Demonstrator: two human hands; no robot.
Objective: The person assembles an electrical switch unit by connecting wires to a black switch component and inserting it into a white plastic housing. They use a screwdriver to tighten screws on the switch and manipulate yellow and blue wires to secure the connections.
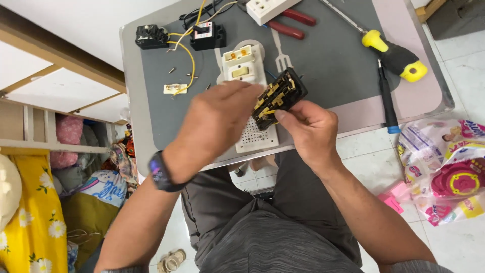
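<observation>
I see the black socket insert (279,97) held just above centre of the frame, its long axis slanting from lower left to upper right, brass contacts facing up. My right hand (309,132) sits below and to the right of it, thumb and fingers pinching its lower end. My left hand (214,121) comes in from the left — fingertips curled against the insert's left side, closer than the right. Beneath both lies the white perforated plate (256,136) on the grey tray (333,60).
</observation>
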